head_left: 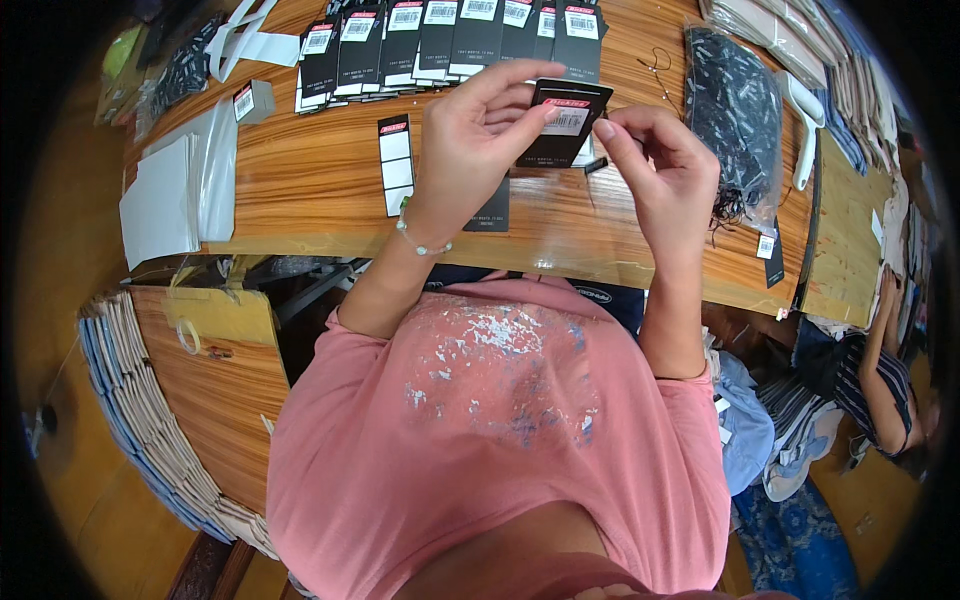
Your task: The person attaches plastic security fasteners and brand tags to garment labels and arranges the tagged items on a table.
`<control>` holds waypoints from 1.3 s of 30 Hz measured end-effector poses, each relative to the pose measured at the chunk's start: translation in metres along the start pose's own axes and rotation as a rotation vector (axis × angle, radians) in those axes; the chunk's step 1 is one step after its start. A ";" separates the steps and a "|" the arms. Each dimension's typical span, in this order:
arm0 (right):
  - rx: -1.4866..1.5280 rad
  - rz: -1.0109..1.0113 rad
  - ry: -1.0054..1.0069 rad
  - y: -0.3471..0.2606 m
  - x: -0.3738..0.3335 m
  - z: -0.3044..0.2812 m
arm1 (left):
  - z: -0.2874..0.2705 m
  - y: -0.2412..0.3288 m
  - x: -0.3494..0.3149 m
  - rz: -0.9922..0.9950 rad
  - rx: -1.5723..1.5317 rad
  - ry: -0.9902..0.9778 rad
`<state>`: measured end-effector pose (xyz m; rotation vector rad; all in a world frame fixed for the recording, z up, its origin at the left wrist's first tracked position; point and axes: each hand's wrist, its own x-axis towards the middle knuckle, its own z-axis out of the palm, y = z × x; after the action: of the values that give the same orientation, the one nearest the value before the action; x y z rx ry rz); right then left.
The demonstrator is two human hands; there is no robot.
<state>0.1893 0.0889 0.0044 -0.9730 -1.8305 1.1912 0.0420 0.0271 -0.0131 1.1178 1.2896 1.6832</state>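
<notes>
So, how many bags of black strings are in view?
2: a big bag right of the right hand, a second bag at upper left. More may be hidden.

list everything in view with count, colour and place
table: one, brown, centre
held tag: one, black, above table
tag pile: many, black, table's far edge
panelled tag: one, black and white, left of held tag
bags: two, clear with black contents, right and upper left
handled tool: one, white, beside right bag
box: one, grey, upper left
sheets: several, white, table's left
folded clothes: many, beige and blue, lower left and upper right
tape roll: one, pale, left
heaped clothes: several, mostly blue, lower right
other person: one, striped top, far right
shirt: one, pink, lower middle
left hand: one, bare, holding tag
right hand: one, bare, at tag's right
</notes>
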 end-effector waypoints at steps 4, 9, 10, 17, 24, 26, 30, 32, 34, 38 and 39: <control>-0.179 -0.199 -0.005 -0.007 0.001 0.005 | -0.002 0.001 0.000 0.056 0.101 0.029; -0.213 -0.279 0.043 -0.002 0.002 0.016 | 0.001 0.002 -0.001 0.108 0.183 0.105; -0.216 -0.293 0.051 -0.001 0.002 0.017 | 0.001 0.001 -0.001 0.110 0.203 0.105; -0.228 -0.287 0.057 -0.001 0.003 0.021 | 0.003 0.005 -0.003 0.115 0.214 0.079; -0.228 -0.296 0.083 0.001 0.003 0.022 | 0.004 0.006 -0.004 0.135 0.208 0.074; -0.210 -0.286 0.084 0.001 0.003 0.023 | 0.003 0.003 -0.005 0.133 0.228 0.071; 0.111 -0.079 0.037 0.008 0.002 0.026 | 0.001 0.001 -0.006 0.130 0.281 0.068; 0.329 0.053 -0.010 0.013 0.001 0.026 | 0.003 0.002 -0.007 0.131 0.284 0.070; 0.488 0.152 -0.054 0.015 0.000 0.025 | 0.003 0.002 -0.008 0.166 0.322 0.058; 0.672 0.245 -0.095 0.019 0.001 0.025 | 0.002 0.000 -0.008 0.214 0.389 0.045; 0.657 0.254 -0.122 0.017 0.001 0.024 | 0.001 0.000 -0.009 0.204 0.387 0.052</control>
<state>0.1707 0.0855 -0.0186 -0.7656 -1.2682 1.8807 0.0458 0.0194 -0.0150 1.4809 1.6280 1.6561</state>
